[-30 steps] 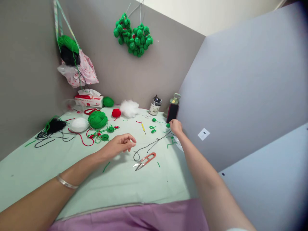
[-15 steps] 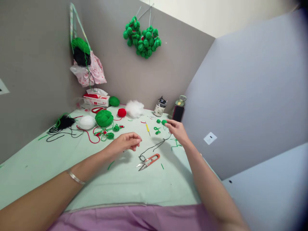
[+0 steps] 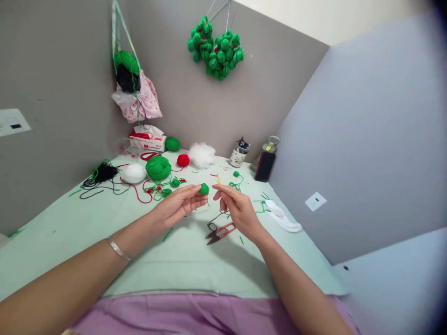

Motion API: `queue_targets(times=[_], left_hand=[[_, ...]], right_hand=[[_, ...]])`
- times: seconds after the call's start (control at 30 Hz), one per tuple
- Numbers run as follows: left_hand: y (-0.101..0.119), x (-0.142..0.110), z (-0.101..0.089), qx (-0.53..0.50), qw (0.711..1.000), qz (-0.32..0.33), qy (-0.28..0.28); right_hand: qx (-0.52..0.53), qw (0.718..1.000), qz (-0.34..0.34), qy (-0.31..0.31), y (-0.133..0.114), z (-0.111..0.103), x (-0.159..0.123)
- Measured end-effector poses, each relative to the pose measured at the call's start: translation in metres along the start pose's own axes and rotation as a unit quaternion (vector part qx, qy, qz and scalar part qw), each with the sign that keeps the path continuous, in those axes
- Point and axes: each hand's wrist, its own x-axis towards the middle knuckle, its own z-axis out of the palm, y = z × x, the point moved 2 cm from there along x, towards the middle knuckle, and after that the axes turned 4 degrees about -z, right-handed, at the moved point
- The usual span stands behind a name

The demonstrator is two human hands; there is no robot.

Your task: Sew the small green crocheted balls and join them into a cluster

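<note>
My left hand (image 3: 176, 208) reaches over the pale green tabletop (image 3: 52, 232) and pinches a small green crocheted ball (image 3: 204, 189) at its fingertips. Close beside it, my right hand (image 3: 236, 210) faces the ball. Its index finger points toward the ball and the other fingers are curled in. What they hold, if anything, I cannot make out. Orange thread snips (image 3: 220, 232) lie on the table just under my right hand, next to a loop of black thread (image 3: 213, 222).
Behind the hands lie a green yarn ball (image 3: 158, 167), a red yarn ball (image 3: 183, 160), white stuffing (image 3: 201, 155), a white ball (image 3: 133, 173), black yarn (image 3: 103, 173), a tissue box (image 3: 147, 139), a jar (image 3: 239, 157) and a dark phone (image 3: 264, 166). A cluster of green crochet pieces (image 3: 216, 49) and a pink bag (image 3: 138, 100) hang on the wall.
My right hand picked the small green ball up near the phone and brought it back to the middle. The ball now sits at my left fingertips. The view shifted left.
</note>
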Motion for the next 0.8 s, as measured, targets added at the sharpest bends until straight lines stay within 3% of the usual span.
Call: queue_targets(times=[0.13, 0.27, 0.43, 0.8], left_hand=[[0.001, 0.001, -0.001, -0.01, 1.0, -0.01, 0.017], [0.0, 0.002, -0.002, -0.012, 1.0, -0.01, 0.012], [-0.001, 0.003, -0.005, 0.024, 1.0, 0.003, 0.016], [0.0, 0.004, -0.007, 0.04, 0.999, 0.015, -0.006]], right_hand=[[0.062, 0.996, 0.07, -0.004, -0.004, -0.002, -0.008], [0.018, 0.995, 0.099, -0.009, -0.011, 0.001, -0.011], [-0.059, 0.994, 0.093, -0.024, -0.013, 0.004, -0.011], [-0.1, 0.992, 0.066, -0.042, -0.013, 0.008, -0.013]])
